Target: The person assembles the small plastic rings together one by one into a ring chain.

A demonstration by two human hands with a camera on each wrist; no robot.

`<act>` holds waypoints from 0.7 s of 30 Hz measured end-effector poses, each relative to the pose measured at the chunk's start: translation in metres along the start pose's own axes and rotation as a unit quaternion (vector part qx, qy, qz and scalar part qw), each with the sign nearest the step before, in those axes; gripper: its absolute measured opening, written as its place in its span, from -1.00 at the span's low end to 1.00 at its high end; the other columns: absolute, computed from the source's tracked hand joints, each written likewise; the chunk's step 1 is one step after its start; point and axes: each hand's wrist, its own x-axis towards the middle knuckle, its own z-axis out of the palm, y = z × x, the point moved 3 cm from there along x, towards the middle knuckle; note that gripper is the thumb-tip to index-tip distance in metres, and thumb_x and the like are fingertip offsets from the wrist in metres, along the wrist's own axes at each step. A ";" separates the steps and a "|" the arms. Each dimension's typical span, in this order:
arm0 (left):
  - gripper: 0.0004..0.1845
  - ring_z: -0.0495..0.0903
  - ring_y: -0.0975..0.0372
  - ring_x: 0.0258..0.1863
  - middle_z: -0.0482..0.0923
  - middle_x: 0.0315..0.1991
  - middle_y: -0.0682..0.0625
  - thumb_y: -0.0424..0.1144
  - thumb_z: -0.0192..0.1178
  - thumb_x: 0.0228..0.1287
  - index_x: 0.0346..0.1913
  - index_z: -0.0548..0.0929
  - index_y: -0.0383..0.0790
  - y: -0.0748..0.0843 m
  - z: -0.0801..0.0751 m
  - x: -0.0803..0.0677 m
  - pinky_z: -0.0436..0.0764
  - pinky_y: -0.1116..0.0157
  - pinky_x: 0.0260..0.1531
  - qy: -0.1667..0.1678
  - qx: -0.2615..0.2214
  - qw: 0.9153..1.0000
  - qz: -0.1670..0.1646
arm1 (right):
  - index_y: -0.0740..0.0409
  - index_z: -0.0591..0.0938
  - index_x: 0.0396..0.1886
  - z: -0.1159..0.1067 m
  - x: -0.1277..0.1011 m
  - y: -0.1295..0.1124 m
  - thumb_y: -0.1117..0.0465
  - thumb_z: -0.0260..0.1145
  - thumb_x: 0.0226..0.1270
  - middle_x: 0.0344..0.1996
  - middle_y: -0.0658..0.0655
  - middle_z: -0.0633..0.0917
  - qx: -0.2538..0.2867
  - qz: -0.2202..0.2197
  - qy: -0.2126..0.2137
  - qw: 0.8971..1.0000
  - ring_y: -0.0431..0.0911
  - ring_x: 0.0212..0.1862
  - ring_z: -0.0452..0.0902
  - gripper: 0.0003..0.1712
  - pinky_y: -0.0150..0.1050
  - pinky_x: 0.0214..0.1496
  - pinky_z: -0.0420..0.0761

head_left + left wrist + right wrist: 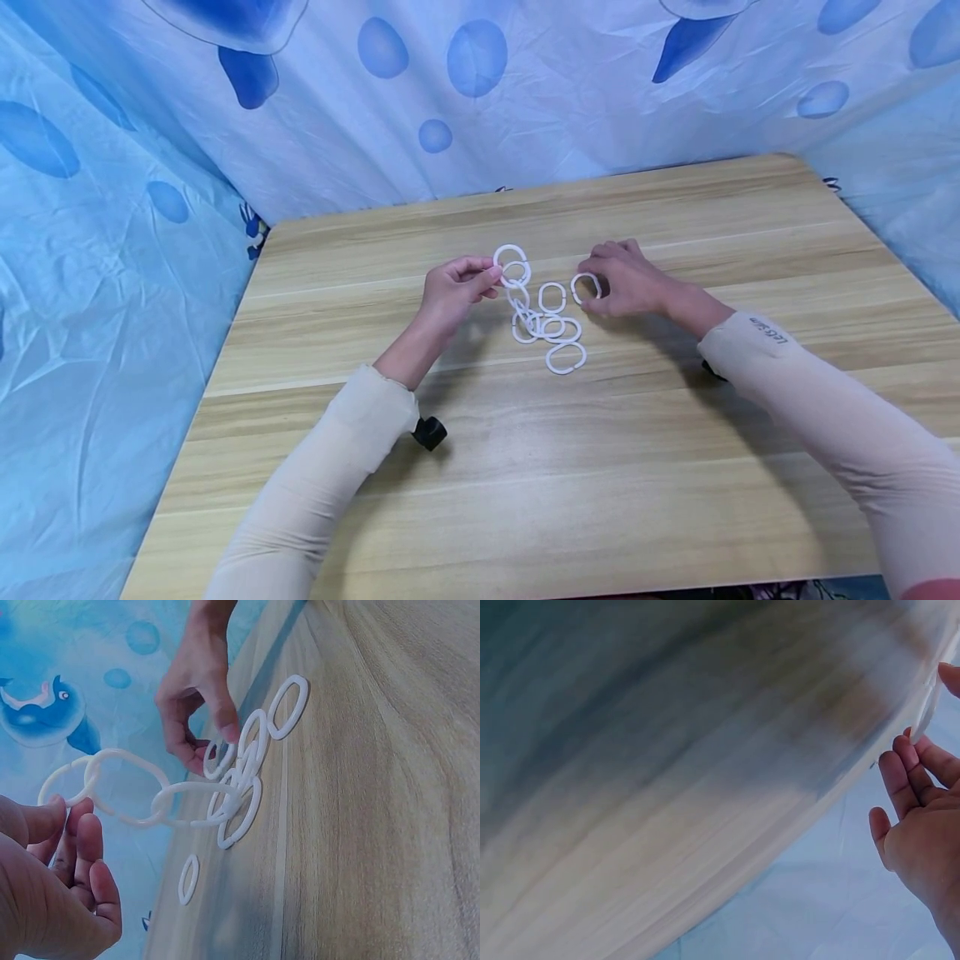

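Pinched between thumb and fingertips, the far end of a chain of white plastic rings (525, 292) hung from the left hand (450, 293), lifted just off the wooden table (525, 467) while the chain's near end trailed down into a small heap of rings (553, 333) at the table's middle. Just right of the heap, the right hand (626, 279) closed thumb and fingers on a single loose ring (586, 287), held at the table surface. The step in hand looked like adding a link: one ring picked out, the chain held ready. The next move would likely call for bringing the loose ring to the chain and working its gap open over an end link. Both forearms, in pale sleeves (330, 475), reached in from the near edge, wrists low, hands turned inward toward each other. A blue patterned cloth (112, 250) hung behind and to the left.
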 end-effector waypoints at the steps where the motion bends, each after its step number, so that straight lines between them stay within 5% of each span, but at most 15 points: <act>1: -0.78 0.63 0.29 -0.48 0.68 -0.43 0.05 -0.28 0.32 0.23 -0.11 0.67 -0.31 0.000 0.000 0.000 0.51 0.43 -0.36 -0.001 0.000 1.000 0.000 | 0.23 0.65 -0.06 -0.001 0.000 0.000 0.03 0.49 -0.03 -0.26 0.13 0.58 0.004 0.003 0.005 1.000 0.03 -0.15 0.41 -0.46 0.08 0.08 0.21; 9: -0.78 0.63 0.29 -0.48 0.68 -0.44 0.06 -0.26 0.32 0.24 -0.11 0.66 -0.30 -0.001 0.002 0.000 0.51 0.42 -0.34 -0.003 0.003 1.000 -0.001 | 0.24 0.65 -0.05 -0.013 0.002 -0.002 0.08 0.49 0.03 -0.35 0.10 0.55 0.068 0.028 0.036 0.997 -0.01 -0.17 0.37 -0.50 -0.02 -0.07 0.16; 18: -0.78 0.63 0.29 -0.49 0.69 -0.24 -0.23 -0.30 0.32 0.24 -0.10 0.66 -0.33 -0.002 0.004 -0.001 0.54 0.30 -0.25 -0.005 0.002 1.000 0.001 | 0.29 0.67 -0.13 -0.024 0.004 -0.012 0.15 0.50 -0.02 -0.41 0.11 0.56 0.126 -0.009 0.086 0.988 -0.02 -0.22 0.42 -0.56 -0.05 -0.11 0.18; 21: -0.78 0.63 0.29 -0.49 0.70 -0.29 -0.18 -0.31 0.32 0.24 -0.10 0.66 -0.33 -0.003 0.005 0.000 0.54 0.35 -0.30 -0.006 -0.002 1.000 0.002 | 0.25 0.68 -0.12 -0.027 0.005 -0.017 0.14 0.50 0.00 -0.40 0.09 0.57 0.139 -0.012 0.086 0.986 -0.04 -0.22 0.43 -0.56 -0.07 -0.11 0.19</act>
